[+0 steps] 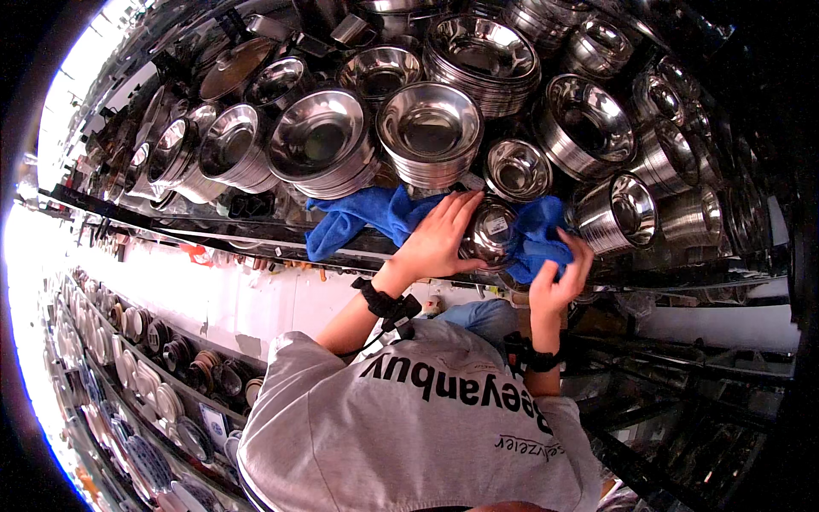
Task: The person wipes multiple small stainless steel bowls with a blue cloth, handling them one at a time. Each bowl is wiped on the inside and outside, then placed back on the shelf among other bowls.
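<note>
My left hand [438,237] grips the side of a small stainless steel bowl [487,232], fingers along its far side and thumb at its near rim. The bowl shows its outer base, which bears a white label. In my right hand [566,272] is a blue cloth [540,240], bunched against the bowl's right side. A second blue cloth [365,217] lies on the shelf edge, partly hidden behind my left hand. Just beyond the held bowl sits another small steel bowl [518,169], facing up.
Stacks of steel bowls [430,125] crowd the shelf, with a tall stack [617,211] close to my right hand. A dark shelf edge [269,240] runs before me. Lower left, a rack holds plates and dishes [147,387]. Light floor [256,288] shows between them.
</note>
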### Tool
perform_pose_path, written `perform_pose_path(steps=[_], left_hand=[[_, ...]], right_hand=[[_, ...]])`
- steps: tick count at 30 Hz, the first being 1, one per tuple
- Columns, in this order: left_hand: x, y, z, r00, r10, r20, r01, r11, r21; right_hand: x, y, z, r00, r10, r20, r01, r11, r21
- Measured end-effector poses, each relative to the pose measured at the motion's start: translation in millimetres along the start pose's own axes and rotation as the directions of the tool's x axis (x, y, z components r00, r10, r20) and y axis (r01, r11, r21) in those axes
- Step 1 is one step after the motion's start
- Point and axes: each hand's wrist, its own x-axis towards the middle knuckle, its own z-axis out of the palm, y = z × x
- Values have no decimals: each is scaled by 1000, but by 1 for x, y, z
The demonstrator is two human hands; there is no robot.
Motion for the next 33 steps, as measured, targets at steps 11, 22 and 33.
perform_pose_path(steps=[11,22,33], left_hand=[[-1,-13,13,998,55,-42,-53,997,48],[-6,-16,17,998,48,-47,-42,993,111],[-2,-8,6,1000,25,7,-25,1000,9]], right_hand=[[9,-13,52,885,-49,463,115,986,-117],[-22,-17,34,859,-256,443,269,962,35],[-20,-4,19,887,68,457,-5,990,-138]])
